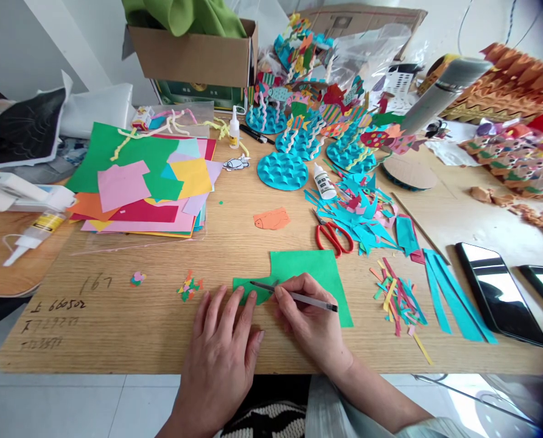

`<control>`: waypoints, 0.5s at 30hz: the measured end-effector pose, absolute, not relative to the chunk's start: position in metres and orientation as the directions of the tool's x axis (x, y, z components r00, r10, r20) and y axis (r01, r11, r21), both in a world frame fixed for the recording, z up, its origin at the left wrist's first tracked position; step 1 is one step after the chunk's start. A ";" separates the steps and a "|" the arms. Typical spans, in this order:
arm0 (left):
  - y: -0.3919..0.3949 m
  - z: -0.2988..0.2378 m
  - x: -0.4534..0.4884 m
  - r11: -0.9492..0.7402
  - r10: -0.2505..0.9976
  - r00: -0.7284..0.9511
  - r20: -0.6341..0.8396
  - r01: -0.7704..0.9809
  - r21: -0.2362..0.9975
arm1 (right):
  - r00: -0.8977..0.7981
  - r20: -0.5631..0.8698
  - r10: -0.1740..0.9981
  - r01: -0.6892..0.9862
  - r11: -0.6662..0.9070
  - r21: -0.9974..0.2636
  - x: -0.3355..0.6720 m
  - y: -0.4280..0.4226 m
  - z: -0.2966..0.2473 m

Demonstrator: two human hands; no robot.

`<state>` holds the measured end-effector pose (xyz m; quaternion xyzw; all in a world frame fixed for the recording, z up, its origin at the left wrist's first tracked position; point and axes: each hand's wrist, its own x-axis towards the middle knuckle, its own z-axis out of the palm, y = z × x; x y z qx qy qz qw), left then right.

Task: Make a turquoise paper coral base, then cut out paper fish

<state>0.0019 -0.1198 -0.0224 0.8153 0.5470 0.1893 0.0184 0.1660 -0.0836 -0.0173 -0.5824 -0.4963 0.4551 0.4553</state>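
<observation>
A green paper sheet [312, 271] lies at the near middle of the wooden table [129, 322]. My left hand [221, 347] rests flat on the table, fingers spread, fingertips pressing the sheet's left corner. My right hand [305, 319] is closed on a thin pen [294, 295], whose tip touches the green paper just beside my left fingertips. An orange paper fish [271, 219] lies beyond the sheet.
A stack of coloured paper [148, 182] sits at left. Red scissors [333, 236], a glue bottle [324, 181], blue scraps [367, 213] and paper strips [397, 295] lie right. Two phones [500, 292] rest at the right edge. Blue craft discs [283, 170] and a cardboard box [193, 55] stand behind.
</observation>
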 end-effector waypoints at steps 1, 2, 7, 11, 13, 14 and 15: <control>-0.120 -0.022 0.002 -0.401 0.899 0.330 0.288 0.885 0.237 | 0.088 -0.081 0.993 0.170 -0.095 -0.981 0.166 -0.083 -0.017; -0.120 -0.022 0.002 -0.401 0.899 0.330 0.289 0.885 0.236 | 0.084 -0.083 0.993 0.176 -0.096 -0.980 0.166 -0.083 -0.017; -0.119 -0.021 0.002 -0.402 0.896 0.329 0.296 0.885 0.233 | 0.088 -0.078 0.993 0.180 -0.093 -0.979 0.166 -0.084 -0.018; -0.119 -0.021 0.002 -0.406 0.894 0.333 0.299 0.886 0.226 | 0.095 -0.073 0.993 0.162 -0.087 -0.983 0.166 -0.084 -0.019; -0.119 -0.021 0.002 -0.404 0.895 0.333 0.298 0.887 0.223 | 0.092 -0.065 0.994 0.175 -0.080 -0.981 0.166 -0.084 -0.019; -0.119 -0.022 0.002 -0.404 0.895 0.333 0.297 0.888 0.221 | 0.090 -0.063 0.994 0.182 -0.078 -0.980 0.166 -0.084 -0.019; -0.119 -0.022 0.002 -0.403 0.896 0.333 0.295 0.888 0.221 | 0.087 -0.063 0.994 0.187 -0.078 -0.979 0.166 -0.084 -0.019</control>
